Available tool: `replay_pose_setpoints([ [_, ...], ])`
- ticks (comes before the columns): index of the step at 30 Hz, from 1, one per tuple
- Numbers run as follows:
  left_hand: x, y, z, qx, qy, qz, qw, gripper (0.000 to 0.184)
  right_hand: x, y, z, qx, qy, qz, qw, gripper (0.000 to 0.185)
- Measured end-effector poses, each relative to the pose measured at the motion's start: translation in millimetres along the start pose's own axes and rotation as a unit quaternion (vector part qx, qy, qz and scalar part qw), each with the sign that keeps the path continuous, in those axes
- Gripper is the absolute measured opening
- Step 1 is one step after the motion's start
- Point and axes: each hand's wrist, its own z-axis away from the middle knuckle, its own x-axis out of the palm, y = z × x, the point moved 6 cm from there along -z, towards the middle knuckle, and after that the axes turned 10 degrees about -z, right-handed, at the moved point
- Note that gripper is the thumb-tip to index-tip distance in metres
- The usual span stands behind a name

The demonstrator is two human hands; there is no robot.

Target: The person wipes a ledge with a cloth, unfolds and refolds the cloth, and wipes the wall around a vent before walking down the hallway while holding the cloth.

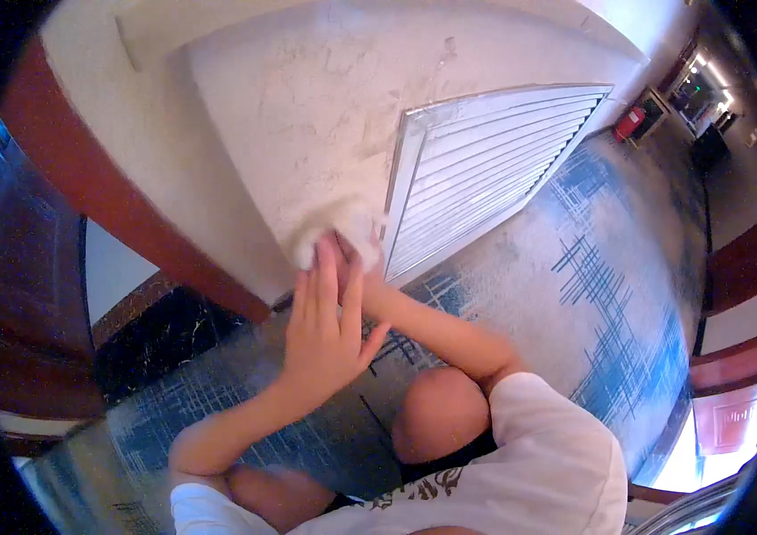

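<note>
— Left hand [325, 334]: how is it held?
— Wide. Fingers stretched out, back shown, thumb spread sideways. Fingertips are overlapped with the right hand [341, 260]; exact contact can't be told.
— Right hand's state?
— Partly covered by the left one. A blurred, fluffy white wad of soft material [359, 228] is held in it; finger positions can't be made out.
— Wad's location?
— Held at the lower part of a scuffed, off-white wall panel [289, 125], just beside the lower left of a white, framed, slatted vent grille [494, 169].
— Left edge?
— Wall is bordered there by a red-brown trim strip [102, 169].
— Floor?
— Covered by grey-beige carpet with blue crosshatching [610, 294].
— Far end?
— Bright red box-like object [630, 123] is seen low down; beyond it, white strip lights [713, 80] are lit.
</note>
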Motion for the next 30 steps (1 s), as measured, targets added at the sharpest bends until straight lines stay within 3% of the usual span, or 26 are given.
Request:
replay_pose_setpoints([
  [2, 40.1, 0.0, 27.0, 0.007, -0.095, 0.035, 0.995, 0.091, 17.9, 45.9, 29.0, -0.056, -0.007, 0.121, 0.991, 0.046],
  [4, 55.6, 3.0, 35.3, 0.003, -0.103, 0.037, 0.994, 0.092, 25.1, 62.5, 47.5, -0.011, -0.148, 0.218, 0.965, 0.048],
  [6, 58.0, 3.3, 35.6, 0.003, -0.108, 0.035, 0.994, 0.094, 17.4, 52.9, 44.2, -0.016, -0.149, 0.21, 0.966, 0.05],
  [9, 30.8, -1.7, 6.2, -0.015, -0.061, 0.022, 0.998, 0.092, -3.8, -5.0, 2.2, -0.158, -0.012, 0.175, 0.972, 0.055],
  [12, -31.0, -12.2, -48.4, 0.0, 0.05, -0.011, 0.999, 0.089, -35.3, -92.6, -45.8, -0.305, 0.147, 0.218, 0.915, 0.063],
  [14, -64.7, -19.3, -72.9, 0.012, 0.081, -0.028, 0.996, 0.086, -52.5, -138.4, -75.2, -0.349, 0.221, 0.225, 0.882, 0.068],
  [16, -82.2, -21.5, -75.9, 0.056, 0.119, -0.026, 0.991, 0.079, -49.2, -135.8, -73.8, -0.366, 0.269, 0.242, 0.858, 0.067],
  [19, -42.2, -29.9, -44.2, 0.058, 0.09, -0.042, 0.993, 0.072, -32.2, -90.6, -54.7, -0.305, 0.199, 0.188, 0.912, 0.058],
  [22, 36.9, -30.7, 24.8, 0.043, 0.028, -0.004, 0.999, 0.072, 17.4, 8.5, 5.5, -0.185, 0.002, 0.091, 0.978, 0.052],
  [24, 97.2, -30.6, 85.7, 0.038, -0.051, 0.003, 0.998, 0.074, 45.2, 64.3, 57.2, -0.207, -0.072, 0.186, 0.958, 0.046],
  [25, 126.0, -29.1, 116.1, 0.034, -0.105, 0.002, 0.994, 0.074, 59.4, 94.8, 81.7, -0.165, -0.145, 0.16, 0.962, 0.043],
  [26, 149.5, -24.0, 140.5, 0.028, -0.113, 0.003, 0.993, 0.074, 76.9, 136.8, 114.4, -0.193, -0.184, 0.214, 0.94, 0.042],
  [28, 190.8, -20.9, 183.0, 0.004, -0.236, 0.029, 0.971, 0.075, 99.3, 197.0, 153.9, -0.223, -0.226, 0.259, 0.912, 0.04],
  [30, 185.9, -12.7, 186.0, 0.005, -0.229, 0.048, 0.972, 0.076, 105.2, 222.2, 178.4, -0.241, -0.265, 0.245, 0.901, 0.058],
])
